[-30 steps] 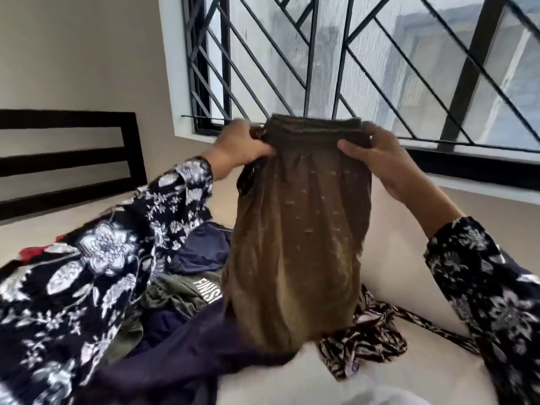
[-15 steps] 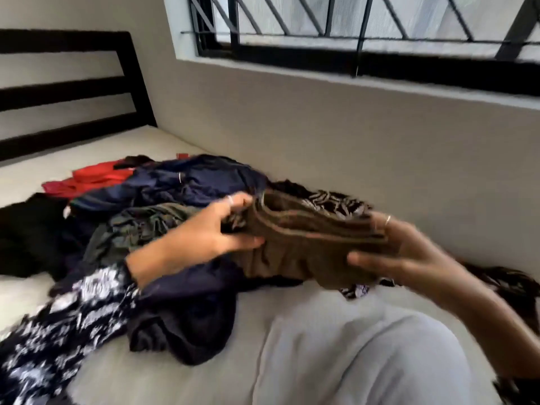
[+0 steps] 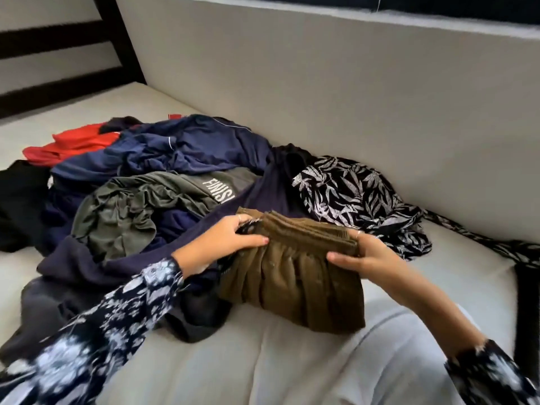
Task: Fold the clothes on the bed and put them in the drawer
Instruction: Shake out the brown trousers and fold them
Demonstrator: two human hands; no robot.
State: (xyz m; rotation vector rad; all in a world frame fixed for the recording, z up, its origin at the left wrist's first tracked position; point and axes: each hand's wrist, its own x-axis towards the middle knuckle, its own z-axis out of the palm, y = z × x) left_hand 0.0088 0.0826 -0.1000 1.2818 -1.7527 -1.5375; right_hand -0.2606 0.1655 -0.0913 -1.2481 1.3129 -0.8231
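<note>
Bed (image 3: 263, 361): pale mattress running along a light wall, dark slatted headboard (image 3: 58, 54) at far left.

Pile of clothes (image 3: 163, 182) heaped mid-mattress, unfolded. Navy garment (image 3: 187, 147) on top toward the wall; olive-grey shirt (image 3: 125, 209) with white lettering in front of it; red garment (image 3: 76, 143) at the far left edge; black piece (image 3: 20, 200) at the left. Black-and-white leaf-print garment (image 3: 356, 197) at the right of the heap, a strap trailing off right along the mattress.

Brown pleated garment (image 3: 295, 285) lies folded on the mattress at the near edge of the pile, waistband end raised, stacked in layers, toward the pile.

Left hand (image 3: 228, 241): floral sleeve, fingers curled over the left end of the waistband, thumb pressed across the front. Grips it.

Right hand (image 3: 365, 255): fingers wrapped behind the right end of the waistband, thumb in front. Grips it too.

Ring on each hand, detail too small to tell.
</note>
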